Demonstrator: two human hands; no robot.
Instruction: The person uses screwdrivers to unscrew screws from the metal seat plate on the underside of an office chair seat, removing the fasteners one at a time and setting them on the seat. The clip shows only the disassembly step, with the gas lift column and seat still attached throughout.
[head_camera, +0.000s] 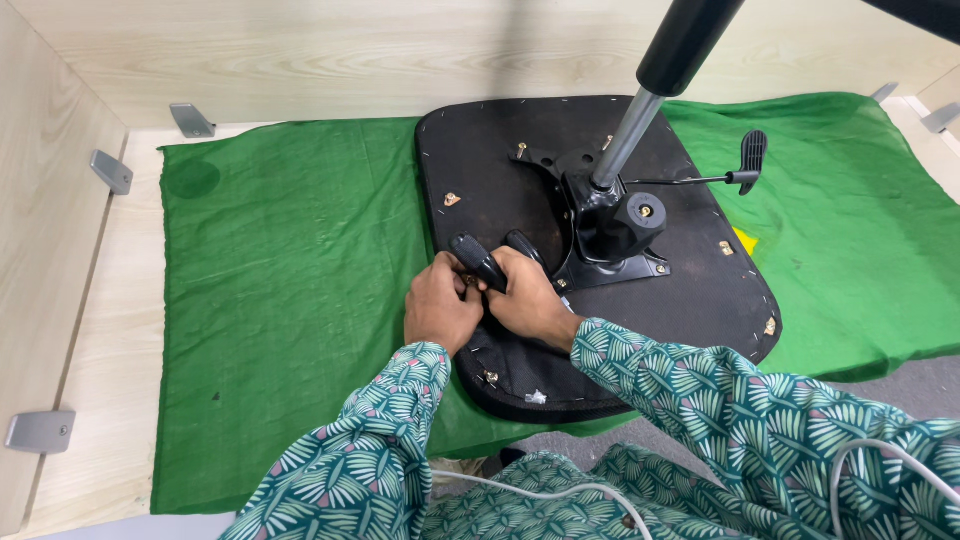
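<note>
Both arms reached forward in patterned green sleeves, forearms converging toward the seat (520, 180). The left hand (440, 308) lay curled at the seat's near edge, knuckles up, fingers tucked under. The right hand (530, 300) pressed against it, fingers wrapped tight round a black handle (478, 262), wrist bent inward.

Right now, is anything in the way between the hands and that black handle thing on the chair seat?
Nothing visible. Both hands, left hand and right hand, already rest against the black tool handle on the upturned chair seat. The metal plate sits just beyond, to the right.
</note>
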